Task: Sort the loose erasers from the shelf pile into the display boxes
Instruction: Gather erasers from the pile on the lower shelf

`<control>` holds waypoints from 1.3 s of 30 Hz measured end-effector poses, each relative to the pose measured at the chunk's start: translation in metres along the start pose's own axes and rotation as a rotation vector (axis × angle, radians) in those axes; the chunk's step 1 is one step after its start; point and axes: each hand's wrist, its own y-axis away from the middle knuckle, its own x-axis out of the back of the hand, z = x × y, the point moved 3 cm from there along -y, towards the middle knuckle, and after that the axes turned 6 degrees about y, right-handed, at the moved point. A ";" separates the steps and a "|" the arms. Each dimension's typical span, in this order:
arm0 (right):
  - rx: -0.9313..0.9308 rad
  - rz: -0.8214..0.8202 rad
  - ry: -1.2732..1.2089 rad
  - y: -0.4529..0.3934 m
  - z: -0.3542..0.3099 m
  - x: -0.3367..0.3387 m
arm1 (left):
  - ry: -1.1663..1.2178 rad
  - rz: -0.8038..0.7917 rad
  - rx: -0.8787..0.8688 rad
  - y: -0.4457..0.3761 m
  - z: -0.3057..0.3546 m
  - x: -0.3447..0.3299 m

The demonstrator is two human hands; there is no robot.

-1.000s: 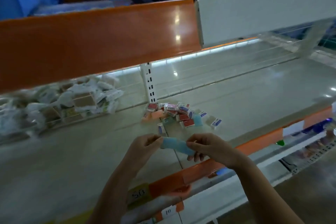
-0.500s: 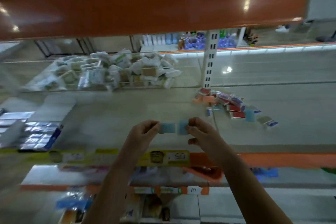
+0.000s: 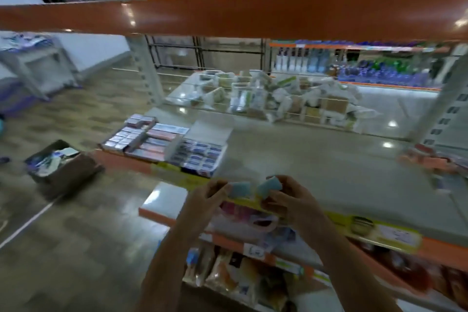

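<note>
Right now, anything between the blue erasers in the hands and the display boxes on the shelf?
Nothing visible. The left hand and right hand each pinch a blue eraser at the shelf edge; bare shelf lies between them and the display boxes up-left.

We are in a shop: orange-edged metal shelving (image 3: pixel 228 18) with price labels (image 3: pixel 395 234) on its front strip, open display boxes (image 3: pixel 174 145) of small goods, bagged stock (image 3: pixel 278 99) heaped behind, and rows of bottles (image 3: pixel 367 68) on a far aisle
</note>
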 end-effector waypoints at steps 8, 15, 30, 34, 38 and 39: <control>0.081 -0.003 0.152 -0.046 0.012 -0.111 | -0.060 0.001 0.003 -0.015 -0.023 0.130; 0.119 -0.013 0.257 -0.096 0.009 -0.158 | -0.047 -0.032 0.000 -0.055 -0.035 0.184; 0.300 -0.063 0.755 -0.225 -0.030 -0.226 | -0.417 -0.060 -0.017 -0.193 -0.060 0.264; 0.349 -0.032 0.959 -0.239 -0.025 -0.240 | -0.576 -0.089 -0.067 -0.211 -0.059 0.271; 0.349 0.050 1.068 -0.250 -0.019 -0.251 | -0.667 -0.164 -0.122 -0.220 -0.063 0.270; 0.339 0.080 1.091 -0.251 -0.018 -0.253 | -0.690 -0.168 -0.151 -0.222 -0.063 0.271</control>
